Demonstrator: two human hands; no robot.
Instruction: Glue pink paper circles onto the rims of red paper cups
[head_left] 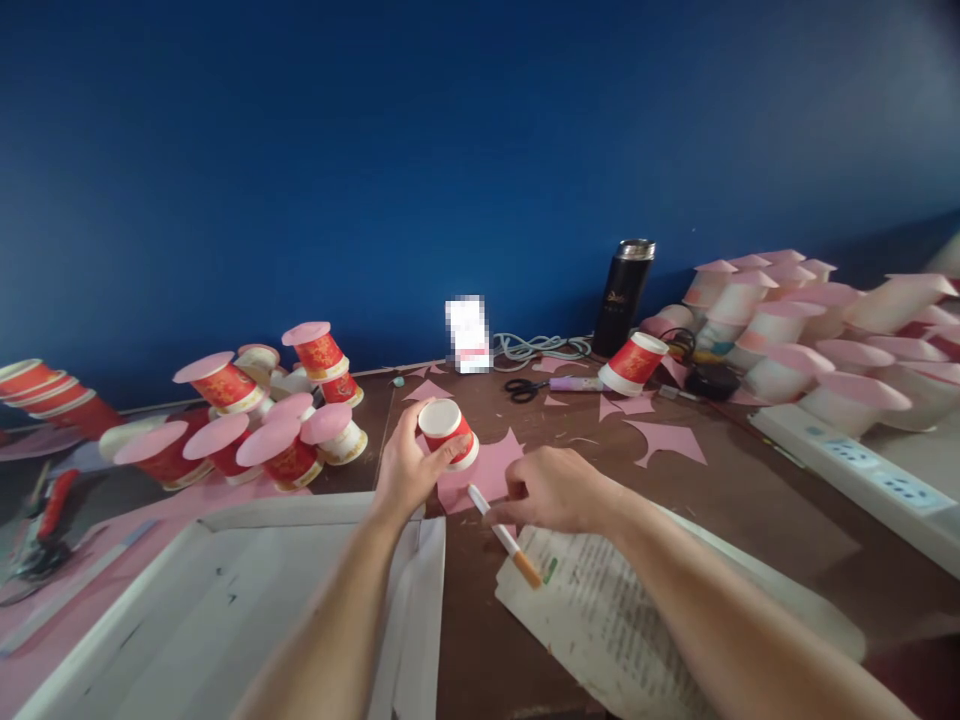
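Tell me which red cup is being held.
The red cup in the left hand, base facing up, over the pink sheet; the other red cups touch no hand.

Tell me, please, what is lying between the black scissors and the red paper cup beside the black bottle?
A slim, light purple tube lies between the scissors and that red paper cup; the head view shows this.

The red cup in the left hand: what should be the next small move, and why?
Perhaps the right hand should bring the white end of the white-and-orange stick gently to the lower rim of the red cup: the left hand grips the cup over the pink paper, and that end is near the rim.
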